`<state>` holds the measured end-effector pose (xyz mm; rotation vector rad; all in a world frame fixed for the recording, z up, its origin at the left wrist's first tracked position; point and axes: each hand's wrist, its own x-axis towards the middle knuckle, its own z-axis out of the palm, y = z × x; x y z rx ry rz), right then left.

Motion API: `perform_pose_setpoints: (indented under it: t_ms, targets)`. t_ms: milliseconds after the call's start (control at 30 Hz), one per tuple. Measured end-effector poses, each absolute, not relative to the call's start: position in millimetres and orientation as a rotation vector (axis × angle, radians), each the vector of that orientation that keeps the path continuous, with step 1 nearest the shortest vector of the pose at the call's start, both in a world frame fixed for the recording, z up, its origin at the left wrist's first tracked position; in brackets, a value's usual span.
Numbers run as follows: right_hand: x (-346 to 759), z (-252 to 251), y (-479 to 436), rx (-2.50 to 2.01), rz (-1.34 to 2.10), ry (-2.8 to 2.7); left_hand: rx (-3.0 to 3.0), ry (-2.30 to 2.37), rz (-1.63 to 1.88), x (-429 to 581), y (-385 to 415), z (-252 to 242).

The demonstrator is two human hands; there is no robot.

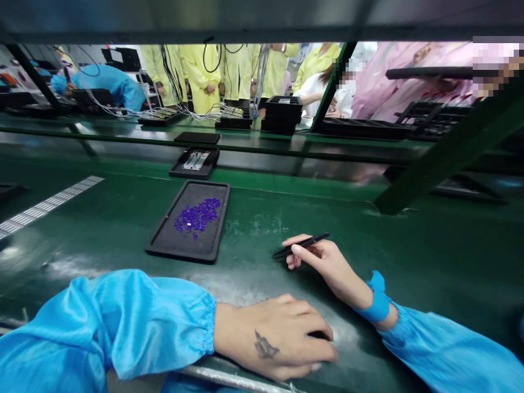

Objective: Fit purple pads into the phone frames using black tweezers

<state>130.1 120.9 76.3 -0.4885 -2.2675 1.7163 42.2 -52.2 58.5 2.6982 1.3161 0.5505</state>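
Note:
My right hand [323, 259] pinches a pair of black tweezers [317, 238] above the green table, their tips pointing left. Palm down near the front edge lies my left hand [274, 333], its fingers loosely bent and slightly apart; nothing shows in it, though its underside is hidden. Left of the tweezers and beyond my left forearm is a black tray [164, 240]. Many small purple-blue pieces [198, 215] are scattered in it, with a tiny white spot among them.
Behind the tray sits a smaller black tray [176, 171] with flat metallic parts [196, 160]. A slotted metal strip [53, 202] crosses the table at left. A green slanted post [429, 164] rises at right. People in coloured coats stand beyond the bench.

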Motion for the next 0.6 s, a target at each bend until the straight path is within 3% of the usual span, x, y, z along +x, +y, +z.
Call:
perform_pose_setpoints:
  t_ms: [600]
  targets:
    - [131.3, 73.4, 123.3, -0.467, 1.759, -2.229, 2.714, 1.313, 0.584, 41.7, -51.3, 54.2]
